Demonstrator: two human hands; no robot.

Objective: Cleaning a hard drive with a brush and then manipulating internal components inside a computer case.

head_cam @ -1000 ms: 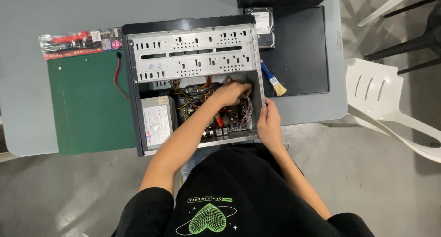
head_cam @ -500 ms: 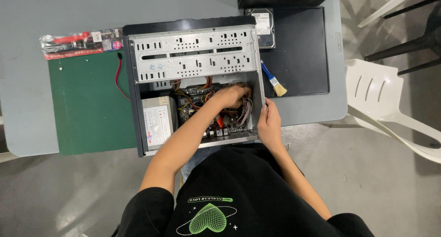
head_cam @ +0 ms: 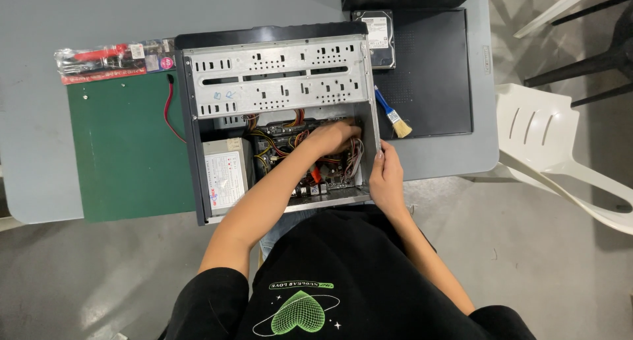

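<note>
Both hands at computer case [head_cam: 277, 76]: left [head_cam: 335, 137] inside, right [head_cam: 386, 175] gripping edge.

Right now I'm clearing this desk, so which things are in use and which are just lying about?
In use:
open computer case
cables
left hand
right hand

Lying about:
paintbrush
hard drive
green mat
packaged tool

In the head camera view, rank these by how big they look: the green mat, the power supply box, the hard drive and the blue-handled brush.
1. green mat
2. power supply box
3. hard drive, partly hidden by the case
4. blue-handled brush
</note>
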